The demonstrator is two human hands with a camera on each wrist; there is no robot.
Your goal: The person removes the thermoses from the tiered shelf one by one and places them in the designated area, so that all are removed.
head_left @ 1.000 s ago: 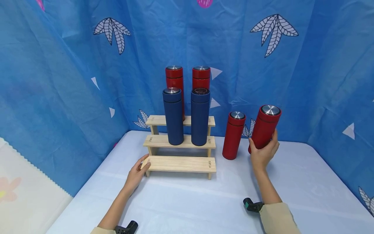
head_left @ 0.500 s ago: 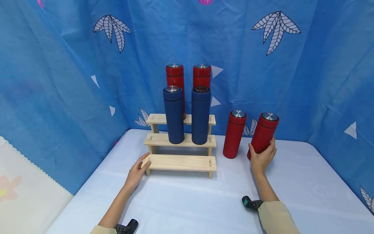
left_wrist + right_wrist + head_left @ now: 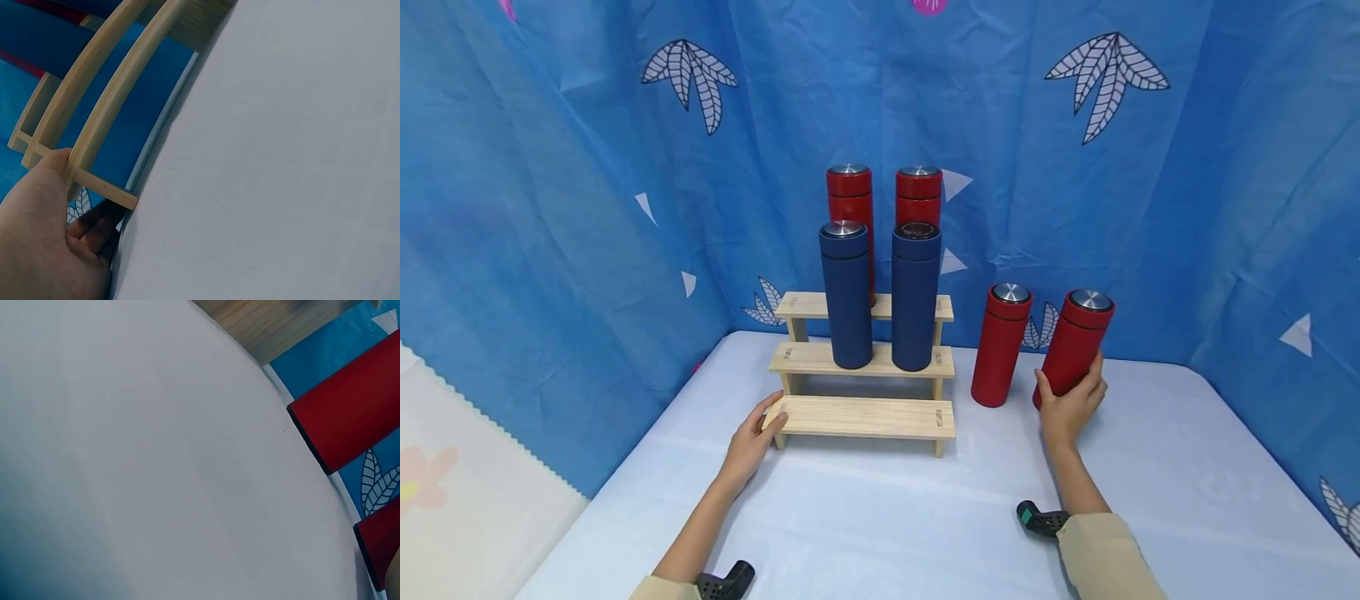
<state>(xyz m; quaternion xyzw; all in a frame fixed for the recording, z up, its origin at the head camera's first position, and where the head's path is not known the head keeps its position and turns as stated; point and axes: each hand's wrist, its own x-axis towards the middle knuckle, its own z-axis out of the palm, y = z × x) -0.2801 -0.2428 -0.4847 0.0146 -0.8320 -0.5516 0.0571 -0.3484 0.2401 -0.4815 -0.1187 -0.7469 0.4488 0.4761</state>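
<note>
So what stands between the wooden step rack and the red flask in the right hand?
In the head view, another red flask stands upright on the table between the wooden step rack and the tilted red flask gripped by the right hand.

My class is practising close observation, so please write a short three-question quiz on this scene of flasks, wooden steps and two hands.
1. True or false: the right hand grips a tilted red cylindrical flask with a silver lid.
2. How many dark blue cylindrical flasks stand on the middle step of the pale wooden three-step rack?
3. What does the left hand touch?
A. a blue flask
B. the left end of the rack's lowest step
C. the upright red flask on the table

Key
1. True: the fingers wrap its lower part, and it leans to the right.
2. Two, side by side.
3. B
</note>
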